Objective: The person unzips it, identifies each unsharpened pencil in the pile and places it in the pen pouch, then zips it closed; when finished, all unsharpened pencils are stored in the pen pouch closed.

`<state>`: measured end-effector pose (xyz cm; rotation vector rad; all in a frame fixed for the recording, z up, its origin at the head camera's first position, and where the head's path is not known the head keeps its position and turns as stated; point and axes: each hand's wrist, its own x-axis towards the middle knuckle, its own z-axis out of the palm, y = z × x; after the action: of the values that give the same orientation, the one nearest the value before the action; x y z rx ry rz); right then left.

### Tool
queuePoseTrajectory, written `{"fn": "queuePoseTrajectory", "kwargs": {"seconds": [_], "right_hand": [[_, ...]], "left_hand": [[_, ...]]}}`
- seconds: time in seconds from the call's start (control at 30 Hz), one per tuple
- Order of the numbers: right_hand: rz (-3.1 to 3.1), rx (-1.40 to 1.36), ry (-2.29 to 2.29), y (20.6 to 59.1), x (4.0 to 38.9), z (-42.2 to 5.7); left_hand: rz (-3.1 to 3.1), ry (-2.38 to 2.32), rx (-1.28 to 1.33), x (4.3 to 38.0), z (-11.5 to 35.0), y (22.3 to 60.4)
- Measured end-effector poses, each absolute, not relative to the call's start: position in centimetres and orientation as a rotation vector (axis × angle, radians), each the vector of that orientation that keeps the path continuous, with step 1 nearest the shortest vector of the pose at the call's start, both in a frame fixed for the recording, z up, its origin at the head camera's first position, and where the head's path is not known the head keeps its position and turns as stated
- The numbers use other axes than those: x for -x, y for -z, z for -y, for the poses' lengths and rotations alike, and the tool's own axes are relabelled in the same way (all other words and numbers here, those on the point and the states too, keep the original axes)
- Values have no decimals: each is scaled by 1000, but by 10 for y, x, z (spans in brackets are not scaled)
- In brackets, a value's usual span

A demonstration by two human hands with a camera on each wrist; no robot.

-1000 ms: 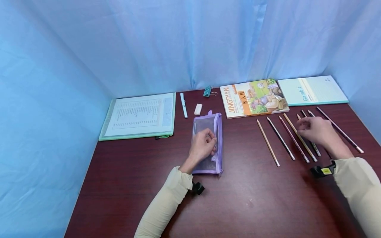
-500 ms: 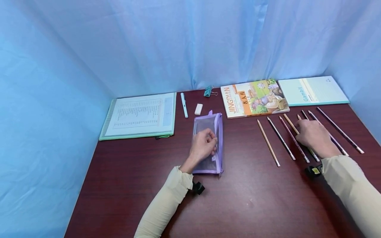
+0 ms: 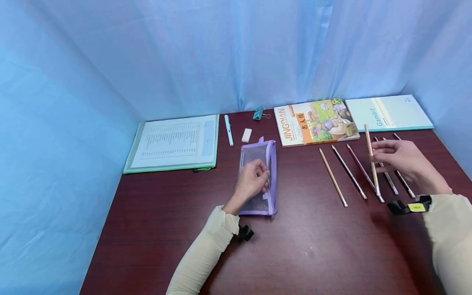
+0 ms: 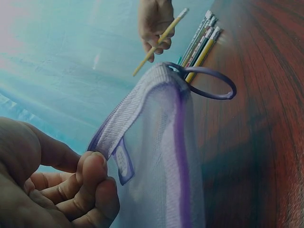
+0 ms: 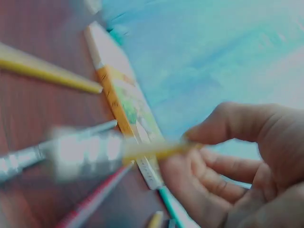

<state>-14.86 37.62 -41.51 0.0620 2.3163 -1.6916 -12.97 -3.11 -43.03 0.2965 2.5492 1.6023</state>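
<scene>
My left hand (image 3: 250,180) pinches the zipper edge of a purple mesh pencil case (image 3: 253,153) lying on the table. In the left wrist view, thumb and fingertips meet on the zipper band (image 4: 111,130), and the case's side stands raised. At the right, a yellow pencil (image 3: 370,149) is held by my right hand (image 3: 403,162), gripped along its length with the eraser end pointing down toward me. That pencil (image 5: 161,150) looks blurred and close in the right wrist view. Other pencils lie in a loose row under and beside this hand, among them a yellow one (image 3: 332,176) and a black one (image 3: 348,171).
Along the back lie a document folder (image 3: 173,141), a light blue pen (image 3: 228,130), a white eraser (image 3: 246,135), a teal binder clip (image 3: 258,113), an illustrated book (image 3: 317,123) and a pale green notebook (image 3: 391,111). Blue curtains (image 3: 236,53) enclose the table's back and sides.
My right hand has reached down among the pencils, picked up a yellow pencil and lifted it from the row. My left hand and the pencil case stay in place.
</scene>
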Motion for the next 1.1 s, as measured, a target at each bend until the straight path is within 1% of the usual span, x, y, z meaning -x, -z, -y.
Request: {"fn": "queuePoseTrajectory", "kwargs": {"seconds": [0.07,0.13,0.23,0.37,0.53,0.73,0.87,1.1], "right_hand": [[-1921,8,2074,427,147,-383],[-1539,92,2303,438,146,-387],[-1137,178,2423,453,145,-388],[-860,184,2453,465,144,-387],[-814,176,2449,469,142,-384],[-806,241,2423,465,141,-372],[-901,227,2379,458,143,-350],[-1140,225,2213,447,146,-297]], "left_hand": [[-2551,-1602,-293,130,31,430],[-2549,-1604,-291,130,32,430],[-2544,-1607,-291,130,32,430],[-2543,-1610,-299,130,32,431],[-2538,-1619,-292,130,32,431],[-2537,-1617,-280,130,32,430],[-2541,-1617,-285,130,32,430],[-2545,-1602,-284,130,31,429]]}}
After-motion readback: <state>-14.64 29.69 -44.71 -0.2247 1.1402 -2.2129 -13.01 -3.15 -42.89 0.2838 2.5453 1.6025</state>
